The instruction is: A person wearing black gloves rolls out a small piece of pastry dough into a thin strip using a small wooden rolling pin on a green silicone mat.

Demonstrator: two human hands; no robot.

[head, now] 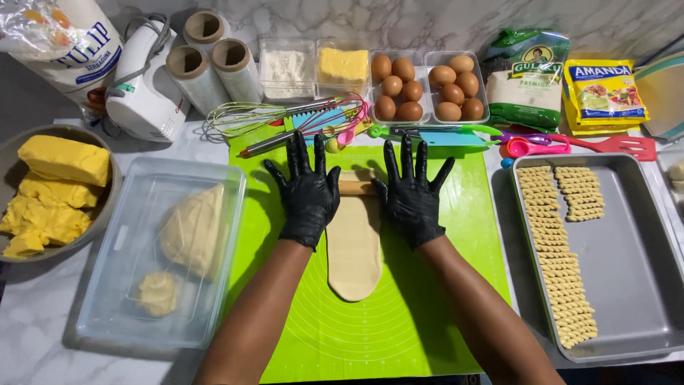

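Note:
Both my hands wear black gloves and lie flat, fingers spread, on a wooden rolling pin (355,187) across the far end of a long strip of pale dough (353,249). My left hand (306,189) presses the pin's left part, my right hand (412,192) its right part. The dough lies lengthwise on a green silicone mat (399,314) and reaches toward me between my forearms. Most of the pin is hidden under my palms.
A clear lidded box (107,285) with dough lumps sits left of the mat, a bowl (110,192) of yellow butter beyond it. Right stands a metal tray (627,264) with rows of ridged cookies. Whisks, spatulas, eggs, a hand mixer, film rolls and bags line the back.

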